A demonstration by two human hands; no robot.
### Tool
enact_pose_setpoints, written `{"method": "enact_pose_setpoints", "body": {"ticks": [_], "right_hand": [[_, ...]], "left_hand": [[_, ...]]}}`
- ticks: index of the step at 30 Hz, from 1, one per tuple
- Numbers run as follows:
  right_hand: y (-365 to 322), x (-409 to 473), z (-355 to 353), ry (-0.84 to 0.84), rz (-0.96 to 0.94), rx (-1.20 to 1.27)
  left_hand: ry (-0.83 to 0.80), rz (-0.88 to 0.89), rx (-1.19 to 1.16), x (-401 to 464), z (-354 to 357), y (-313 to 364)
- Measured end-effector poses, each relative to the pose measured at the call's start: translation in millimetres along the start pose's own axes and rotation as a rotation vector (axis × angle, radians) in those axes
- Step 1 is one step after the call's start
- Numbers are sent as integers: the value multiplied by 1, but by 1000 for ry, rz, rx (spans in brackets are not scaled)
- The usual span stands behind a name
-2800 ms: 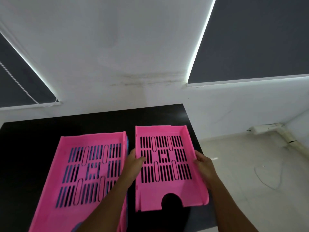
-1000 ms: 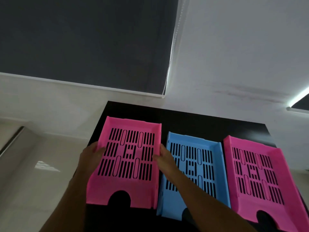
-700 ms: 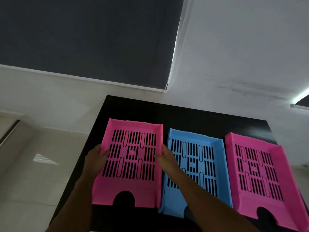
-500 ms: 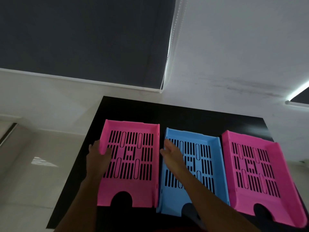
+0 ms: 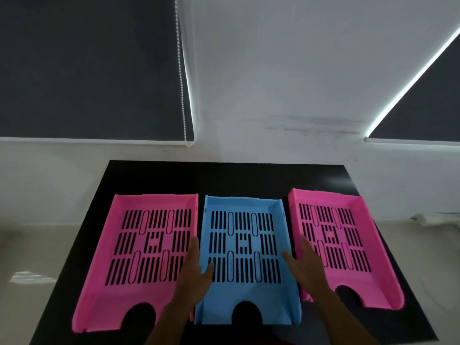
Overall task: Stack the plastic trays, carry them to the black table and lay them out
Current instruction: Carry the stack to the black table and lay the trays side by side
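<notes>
Blue tray [image 5: 245, 255] sits between your hands: left hand [image 5: 194, 272] and right hand [image 5: 305, 267] both spread flat at its side walls, gripping nothing. You've let go of the left pink tray [image 5: 139, 247]; right pink tray [image 5: 341, 245] beside. All three empty on the worktop [image 5: 224, 178]; layout looks done.

Hidden: left hand [image 5: 193, 275] covers left pink tray's [image 5: 139, 247] right wall; right hand [image 5: 305, 266] covers blue tray's [image 5: 245, 292] right wall. Forearms, counter [image 5: 244, 178] near edge: cropped.

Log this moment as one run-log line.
left hand: open, at blue tray | right hand: open, opposite side | pink trays: flanking | black table
</notes>
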State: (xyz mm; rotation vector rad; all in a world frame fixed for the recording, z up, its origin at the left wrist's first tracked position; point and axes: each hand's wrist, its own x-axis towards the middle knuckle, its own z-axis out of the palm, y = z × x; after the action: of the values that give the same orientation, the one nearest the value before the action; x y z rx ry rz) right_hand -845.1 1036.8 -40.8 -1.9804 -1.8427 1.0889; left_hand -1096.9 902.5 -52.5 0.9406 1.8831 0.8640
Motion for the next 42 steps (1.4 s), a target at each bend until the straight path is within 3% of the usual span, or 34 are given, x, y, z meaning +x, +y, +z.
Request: {"method": "enact_pose_setpoints", "body": {"ticks": [19,42], "right_hand": [[26,-20,2,41,-65,-15],[-34,64,-9,82,-73,26]], "left_hand": [[239,-4,100,-2,28,-3],[209,-33,106,91,16,34]]}}
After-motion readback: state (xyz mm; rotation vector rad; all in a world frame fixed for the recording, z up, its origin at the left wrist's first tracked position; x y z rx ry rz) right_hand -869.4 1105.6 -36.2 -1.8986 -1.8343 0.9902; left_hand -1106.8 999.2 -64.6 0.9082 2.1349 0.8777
